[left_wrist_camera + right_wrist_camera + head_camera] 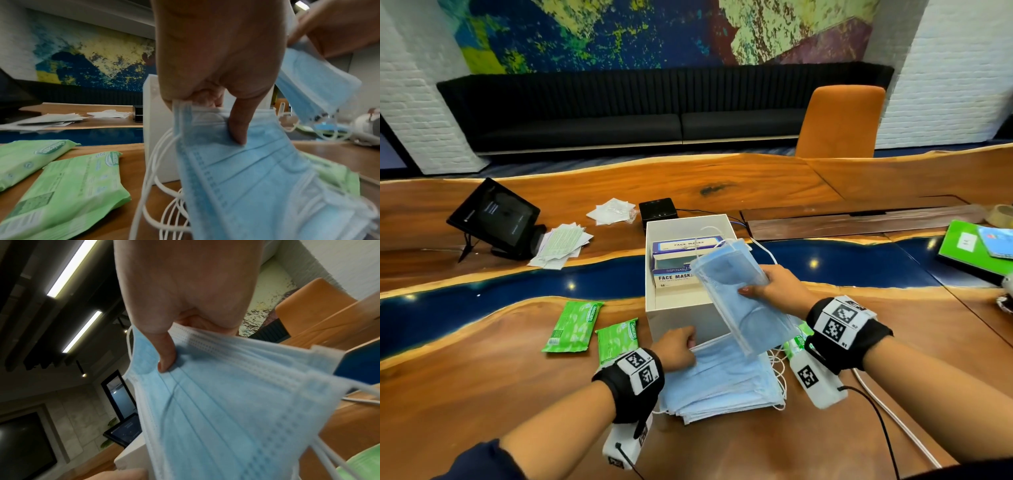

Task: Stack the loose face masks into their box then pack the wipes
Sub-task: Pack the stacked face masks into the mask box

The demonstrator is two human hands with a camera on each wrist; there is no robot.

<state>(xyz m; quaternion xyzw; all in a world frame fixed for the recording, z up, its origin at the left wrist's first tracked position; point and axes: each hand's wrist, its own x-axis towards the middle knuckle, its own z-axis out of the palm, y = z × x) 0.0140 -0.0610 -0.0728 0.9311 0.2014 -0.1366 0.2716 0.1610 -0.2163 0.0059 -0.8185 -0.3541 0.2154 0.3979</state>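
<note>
My right hand [763, 291] grips a bundle of blue face masks [739, 294] and holds it tilted over the right edge of the open white box [688, 222]; the right wrist view shows the thumb pressed on that bundle [236, 402]. Inside the box lie face mask cartons [681, 270]. My left hand [681, 346] pinches the top edge of the blue mask pile [722, 383] lying in front of the box, seen close as masks [257, 178] in the left wrist view. Two green wipe packs [573, 325] [618, 339] lie left of the box.
A third green pack [796, 339] lies partly hidden under my right wrist. White paper sachets [561, 245] [613, 210], a tilted tablet [494, 216] and a small black device [657, 210] sit behind. A green notebook [976, 250] lies far right.
</note>
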